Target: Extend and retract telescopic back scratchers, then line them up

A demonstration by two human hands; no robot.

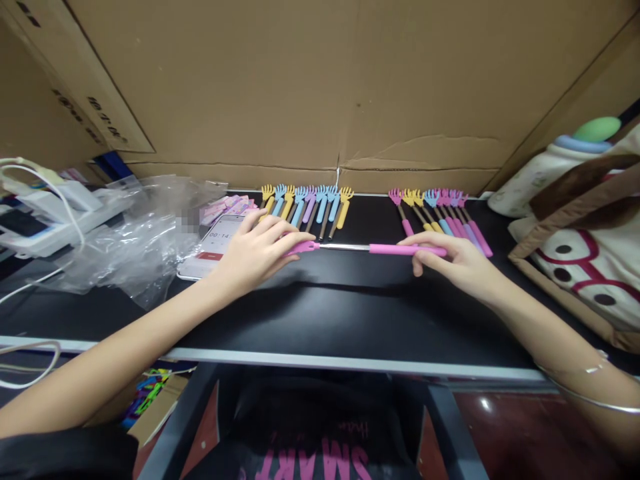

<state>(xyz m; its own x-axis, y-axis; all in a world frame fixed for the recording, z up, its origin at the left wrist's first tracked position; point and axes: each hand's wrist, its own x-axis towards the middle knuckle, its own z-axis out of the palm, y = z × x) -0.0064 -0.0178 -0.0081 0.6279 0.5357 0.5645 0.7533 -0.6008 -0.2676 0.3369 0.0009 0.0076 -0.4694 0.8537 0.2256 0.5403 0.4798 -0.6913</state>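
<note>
I hold a pink telescopic back scratcher (370, 249) stretched out sideways just above the black table (320, 313). My left hand (257, 250) is closed on its pink claw end. My right hand (453, 261) grips its pink handle. A bare metal rod shows between the two hands. Behind my left hand lies a row of several scratchers (307, 203) in yellow, blue and purple. A second row of several scratchers (440, 210), mostly pink, lies behind my right hand.
A phone (213, 250) showing a timer lies by my left hand, next to crumpled clear plastic (135, 230) and small pink packets (225, 207). A cardboard wall (320, 93) stands behind. A patterned bag (585, 247) sits at right, white devices with cables (45, 207) at left.
</note>
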